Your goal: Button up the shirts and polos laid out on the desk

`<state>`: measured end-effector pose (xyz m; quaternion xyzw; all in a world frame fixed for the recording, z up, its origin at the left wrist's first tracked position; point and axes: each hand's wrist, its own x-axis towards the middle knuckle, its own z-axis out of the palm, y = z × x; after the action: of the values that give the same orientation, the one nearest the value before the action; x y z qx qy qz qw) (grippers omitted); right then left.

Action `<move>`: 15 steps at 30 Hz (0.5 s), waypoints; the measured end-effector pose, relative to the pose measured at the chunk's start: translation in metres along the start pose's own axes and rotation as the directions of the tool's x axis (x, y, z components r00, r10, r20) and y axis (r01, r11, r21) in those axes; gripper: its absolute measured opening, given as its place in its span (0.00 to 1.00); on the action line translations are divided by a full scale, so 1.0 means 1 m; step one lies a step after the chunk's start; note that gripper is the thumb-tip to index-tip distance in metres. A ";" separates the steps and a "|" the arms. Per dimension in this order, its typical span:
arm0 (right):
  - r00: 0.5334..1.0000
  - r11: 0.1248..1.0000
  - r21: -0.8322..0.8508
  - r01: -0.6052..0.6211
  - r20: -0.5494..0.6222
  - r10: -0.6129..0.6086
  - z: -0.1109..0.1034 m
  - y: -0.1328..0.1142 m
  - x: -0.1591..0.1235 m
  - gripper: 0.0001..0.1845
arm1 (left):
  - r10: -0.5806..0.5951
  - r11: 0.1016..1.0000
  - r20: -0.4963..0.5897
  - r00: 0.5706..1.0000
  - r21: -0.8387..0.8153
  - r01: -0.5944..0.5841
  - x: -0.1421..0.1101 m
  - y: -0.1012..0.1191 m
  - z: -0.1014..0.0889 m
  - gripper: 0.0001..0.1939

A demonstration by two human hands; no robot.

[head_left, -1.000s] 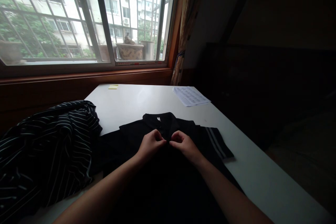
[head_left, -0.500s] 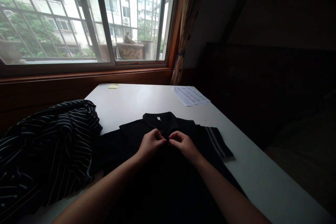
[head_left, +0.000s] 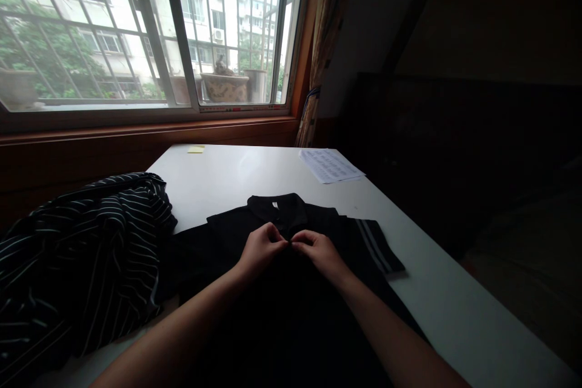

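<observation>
A black collared shirt [head_left: 227, 227] lies spread on the white table [head_left: 254, 170], its collar pointing away from me and a small pale label inside the neck. Two grey stripes run across its right sleeve. My left hand [head_left: 262, 248] pinches the front opening just below the collar. Close beside it, my right hand [head_left: 317, 250] pinches the same spot from the other side, with both sets of fingertips almost meeting. Whether a button sits between them is too dark and small to make out.
A crumpled black garment with white stripes [head_left: 104, 242] is heaped at the table's left. Printed sheets [head_left: 331, 166] rest at the far right edge, and a yellow sticky note [head_left: 196, 150] at the far left. Beyond stands a barred window [head_left: 218, 30] with a tied curtain [head_left: 313, 85].
The right fingertips have shifted very slightly toward the left hand. Otherwise the shirt and both hands stay where they were.
</observation>
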<state>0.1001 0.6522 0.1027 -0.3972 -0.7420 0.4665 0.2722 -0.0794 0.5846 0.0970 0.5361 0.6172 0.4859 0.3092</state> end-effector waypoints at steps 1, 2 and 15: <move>1.000 1.000 0.004 -0.001 -0.001 0.001 0.000 0.000 0.000 0.08 | 0.002 1.000 0.002 1.000 0.001 -0.002 0.000 0.000 0.000 0.07; 1.000 1.000 0.007 -0.001 -0.002 0.001 0.000 0.001 0.000 0.09 | 0.004 1.000 0.001 1.000 0.003 -0.004 0.000 -0.001 0.000 0.07; 1.000 1.000 -0.013 0.018 -0.016 -0.018 0.000 -0.003 -0.001 0.07 | 0.018 1.000 0.009 1.000 0.000 -0.018 0.000 -0.002 -0.001 0.07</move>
<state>0.0995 0.6503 0.1051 -0.3960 -0.7463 0.4561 0.2796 -0.0805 0.5841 0.0957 0.5437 0.6109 0.4864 0.3076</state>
